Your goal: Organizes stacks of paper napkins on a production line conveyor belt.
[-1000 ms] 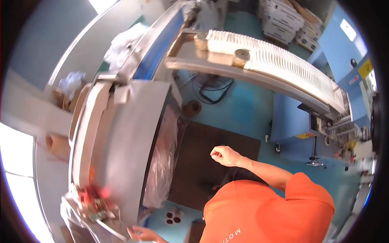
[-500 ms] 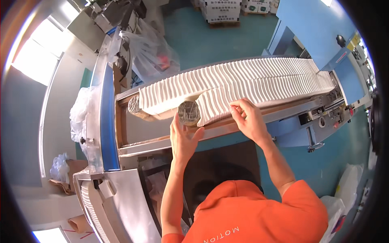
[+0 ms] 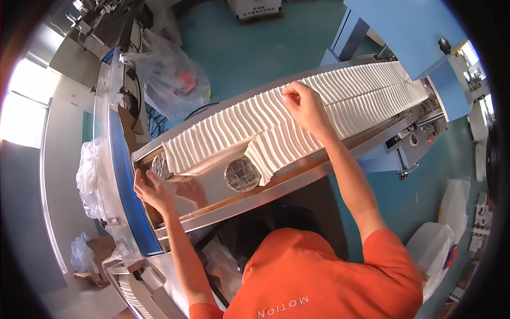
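Two long rows of thin white folded sheets stand on edge side by side in a metal trough: the far row (image 3: 212, 133) and the near row (image 3: 284, 146). A round, shiny tape-wrapped block (image 3: 242, 174) rests at the left end of the near row. A similar wrapped block (image 3: 160, 166) lies against the far row's left end. Beside that far block is my left hand (image 3: 154, 195), fingers apart, with nothing visible in it. My right hand (image 3: 307, 109) is over the far row, its fingers curled into a pinch; whatever they hold is hidden.
A blue-edged conveyor (image 3: 127, 183) crosses the trough's left end. Behind it hangs a clear plastic bag (image 3: 172, 80). A large blue machine (image 3: 393, 34) stands at the right, with a crank handle (image 3: 405, 173) below. White sacks (image 3: 433, 247) sit at the lower right.
My left hand has left the near block and moved left to the far block. My right hand has gone from the near row to the far row, its fingers more curled. The view has shifted.
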`<state>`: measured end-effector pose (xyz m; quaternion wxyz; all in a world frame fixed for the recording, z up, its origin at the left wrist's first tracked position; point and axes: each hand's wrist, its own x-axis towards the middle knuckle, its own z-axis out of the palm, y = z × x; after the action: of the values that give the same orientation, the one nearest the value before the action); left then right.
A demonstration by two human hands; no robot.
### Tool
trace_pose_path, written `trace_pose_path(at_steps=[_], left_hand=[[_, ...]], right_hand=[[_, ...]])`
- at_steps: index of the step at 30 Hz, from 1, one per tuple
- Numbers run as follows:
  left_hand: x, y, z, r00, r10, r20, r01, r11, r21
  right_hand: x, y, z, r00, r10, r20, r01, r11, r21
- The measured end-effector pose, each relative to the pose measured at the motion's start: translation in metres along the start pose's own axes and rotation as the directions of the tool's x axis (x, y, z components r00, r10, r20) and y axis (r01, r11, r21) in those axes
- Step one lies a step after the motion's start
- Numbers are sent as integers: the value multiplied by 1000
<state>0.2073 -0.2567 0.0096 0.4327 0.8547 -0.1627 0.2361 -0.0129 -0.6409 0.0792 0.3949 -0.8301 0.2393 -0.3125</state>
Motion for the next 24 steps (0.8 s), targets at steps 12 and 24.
trace_pose_path(at_steps=[12,24], left_hand=[[92,-31,-58,-60,22,998,531,847,13],[62,-33,-38,586,-269,764,739,563,-369]], right_hand=[[36,37,18,951,260,168,-227,955,-189],[12,-56,102,862,330,384,-149,890,-431]])
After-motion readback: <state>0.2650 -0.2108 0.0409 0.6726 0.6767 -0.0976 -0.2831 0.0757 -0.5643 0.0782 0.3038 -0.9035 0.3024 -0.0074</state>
